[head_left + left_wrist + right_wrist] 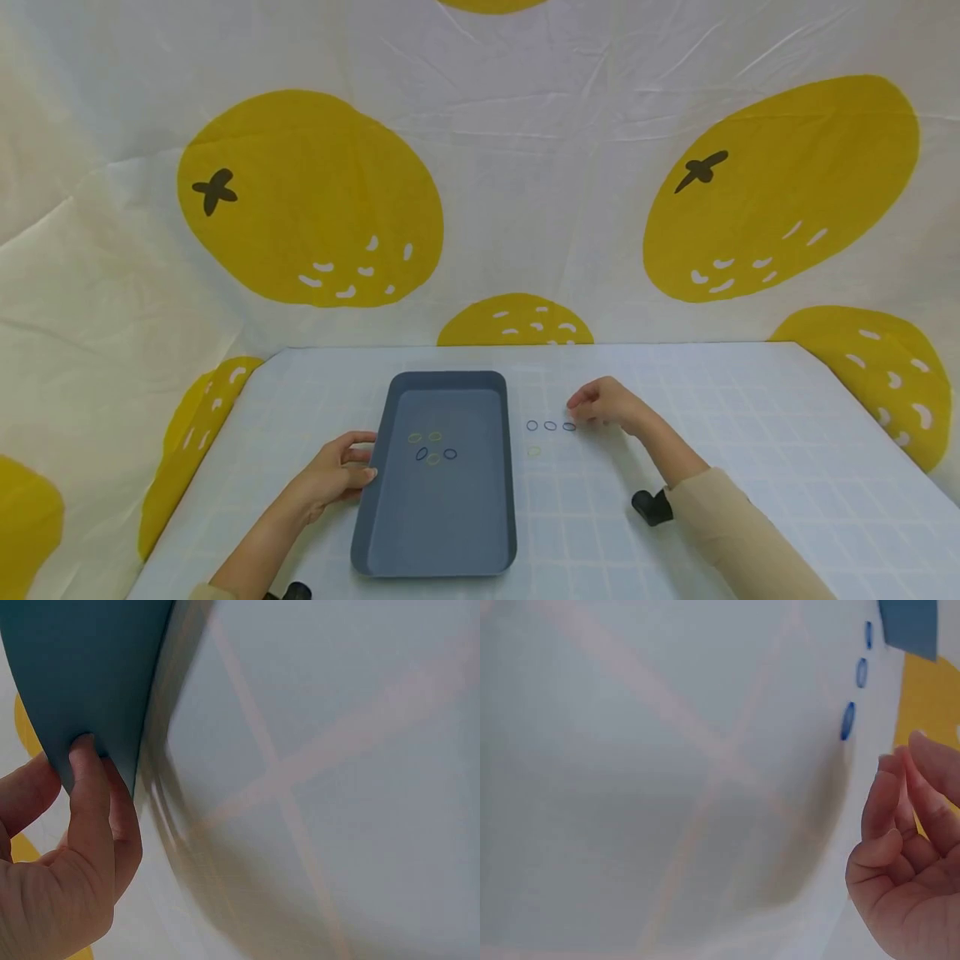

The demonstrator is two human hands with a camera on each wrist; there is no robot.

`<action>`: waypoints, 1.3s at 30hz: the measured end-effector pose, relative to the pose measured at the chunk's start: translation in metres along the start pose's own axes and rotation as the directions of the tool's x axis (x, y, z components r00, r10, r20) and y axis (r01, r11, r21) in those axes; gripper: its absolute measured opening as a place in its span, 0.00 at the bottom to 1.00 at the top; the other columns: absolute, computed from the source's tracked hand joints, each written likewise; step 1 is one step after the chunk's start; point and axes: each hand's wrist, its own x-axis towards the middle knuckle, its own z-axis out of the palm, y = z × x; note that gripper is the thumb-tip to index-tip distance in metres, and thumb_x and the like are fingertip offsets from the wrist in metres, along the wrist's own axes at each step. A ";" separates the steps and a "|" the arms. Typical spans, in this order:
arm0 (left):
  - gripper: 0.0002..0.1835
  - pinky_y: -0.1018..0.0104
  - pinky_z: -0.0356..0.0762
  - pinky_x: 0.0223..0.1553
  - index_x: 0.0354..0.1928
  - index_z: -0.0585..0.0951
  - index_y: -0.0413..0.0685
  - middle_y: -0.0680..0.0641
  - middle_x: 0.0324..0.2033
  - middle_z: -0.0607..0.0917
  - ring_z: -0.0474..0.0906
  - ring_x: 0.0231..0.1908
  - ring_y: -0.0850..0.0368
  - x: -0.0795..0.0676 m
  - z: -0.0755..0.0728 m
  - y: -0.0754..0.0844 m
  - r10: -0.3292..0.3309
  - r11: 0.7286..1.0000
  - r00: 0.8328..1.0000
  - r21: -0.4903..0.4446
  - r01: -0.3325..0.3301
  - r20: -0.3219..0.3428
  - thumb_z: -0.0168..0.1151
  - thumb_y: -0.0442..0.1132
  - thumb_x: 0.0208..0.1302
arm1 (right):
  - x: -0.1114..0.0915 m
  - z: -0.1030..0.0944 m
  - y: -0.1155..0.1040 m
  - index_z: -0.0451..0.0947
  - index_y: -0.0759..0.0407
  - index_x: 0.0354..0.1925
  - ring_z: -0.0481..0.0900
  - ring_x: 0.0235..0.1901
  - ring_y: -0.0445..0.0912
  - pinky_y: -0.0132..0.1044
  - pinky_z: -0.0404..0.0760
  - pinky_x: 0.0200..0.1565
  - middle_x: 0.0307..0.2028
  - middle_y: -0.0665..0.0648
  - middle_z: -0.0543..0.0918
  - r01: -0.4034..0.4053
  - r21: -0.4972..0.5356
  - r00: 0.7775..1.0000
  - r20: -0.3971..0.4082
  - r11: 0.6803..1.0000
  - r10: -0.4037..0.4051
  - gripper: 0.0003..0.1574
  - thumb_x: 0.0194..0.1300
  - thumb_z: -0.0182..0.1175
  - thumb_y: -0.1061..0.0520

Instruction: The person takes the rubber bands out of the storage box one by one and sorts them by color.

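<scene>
A grey-blue tray [438, 525] lies on the table, and my left hand [337, 471] grips its left rim. The left wrist view shows the fingers [91, 802] pressed against the tray's outer wall. Inside the tray are several thin blue and yellow rings, like rubber bands. Right of it, three blue rings lie in a row, with a yellow ring [533, 455] below the leftmost. My right hand [609, 402] hovers beside the rightmost blue ring [847, 721], fingers loosely bent. A gap shows between thumb and fingers, and nothing is visible in them.
A white table [750, 433] with a pale grid pattern carries everything. Behind it hangs a white cloth [540, 192] printed with large yellow fruit. Black wrist-camera parts [652, 507] stick out beneath the right sleeve.
</scene>
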 end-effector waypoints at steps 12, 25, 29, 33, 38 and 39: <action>0.31 0.57 0.77 0.35 0.63 0.61 0.33 0.30 0.50 0.73 0.78 0.37 0.51 0.004 -0.001 0.004 0.009 1.000 1.000 0.004 -0.009 0.003 0.59 0.24 0.57 | 0.007 -0.012 -0.038 0.79 0.67 0.45 0.74 0.32 0.49 0.46 0.74 0.40 0.33 0.55 0.82 0.100 0.018 0.995 0.019 0.995 -0.100 0.15 0.62 0.61 0.59; 0.30 0.57 0.78 0.34 0.63 0.62 0.34 0.31 0.50 0.73 0.78 0.37 0.51 0.004 0.000 0.002 -0.006 1.000 1.000 0.011 0.006 -0.008 0.59 0.24 0.58 | 0.013 0.010 -0.078 0.80 0.67 0.42 0.75 0.31 0.49 0.49 0.75 0.40 0.31 0.54 0.83 0.186 0.065 0.981 0.052 0.980 -0.189 0.13 0.60 0.62 0.60; 0.30 0.57 0.77 0.35 0.63 0.63 0.35 0.31 0.51 0.73 0.78 0.38 0.51 0.003 0.000 0.003 -0.010 1.000 1.000 0.013 0.011 -0.014 0.59 0.24 0.58 | 0.017 0.020 -0.088 0.80 0.67 0.42 0.75 0.30 0.48 0.49 0.75 0.39 0.31 0.54 0.83 0.207 0.078 0.975 0.070 0.975 -0.213 0.13 0.60 0.62 0.60; 0.30 0.57 0.77 0.35 0.63 0.63 0.34 0.31 0.50 0.73 0.78 0.38 0.51 0.002 -0.001 0.004 -0.002 1.000 1.000 0.018 0.002 -0.015 0.59 0.24 0.58 | 0.020 0.031 -0.097 0.80 0.67 0.42 0.75 0.30 0.48 0.50 0.75 0.40 0.31 0.54 0.83 0.221 0.096 0.970 0.083 0.971 -0.229 0.13 0.59 0.63 0.60; 0.30 0.57 0.78 0.35 0.62 0.63 0.34 0.31 0.50 0.73 0.78 0.37 0.51 0.001 0.000 0.002 -0.008 1.000 1.000 0.005 0.008 -0.015 0.59 0.24 0.57 | 0.023 0.048 -0.107 0.81 0.65 0.41 0.76 0.31 0.48 0.42 0.75 0.36 0.31 0.53 0.83 0.229 0.104 0.965 0.105 0.968 -0.239 0.12 0.58 0.64 0.60; 0.30 0.57 0.78 0.35 0.63 0.63 0.34 0.31 0.50 0.73 0.78 0.37 0.51 0.001 0.000 0.001 -0.010 1.000 1.000 0.005 0.010 -0.013 0.59 0.24 0.57 | 0.024 0.051 -0.109 0.82 0.65 0.40 0.76 0.30 0.47 0.40 0.75 0.35 0.31 0.53 0.83 0.225 0.107 0.966 0.107 0.968 -0.236 0.12 0.58 0.65 0.60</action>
